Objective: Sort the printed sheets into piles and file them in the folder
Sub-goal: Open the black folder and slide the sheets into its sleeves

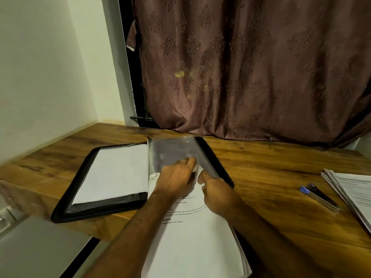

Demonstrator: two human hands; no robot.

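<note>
Folder (pixel 128 205): black, lying open at centre left of the frame, its near left corner over the tabletop (pixel 271 177) edge.
Left page: white sheet (pixel 112 173) lying flat in the folder's left half.
Sleeve (pixel 172 151): clear plastic, lifted a little over the folder's right half.
Stack (pixel 196 243): printed sheets at lower centre, top end reaching into the sleeve, near end hanging over the tabletop edge.
Left hand (pixel 176 177): on the stack's top end at the sleeve mouth, fingers stretched forward; grip released, pressing only.
Right hand (pixel 216 193): just right of the left hand, thumb and fingers grasping the sleeve's edge.
Pile (pixel 353 195): more printed sheets at the right edge of the frame.
Stapler (pixel 319 196): dark with a blue end, between folder and pile, nearer the pile.
Curtain (pixel 251 67): brown, patterned, behind the tabletop.
</note>
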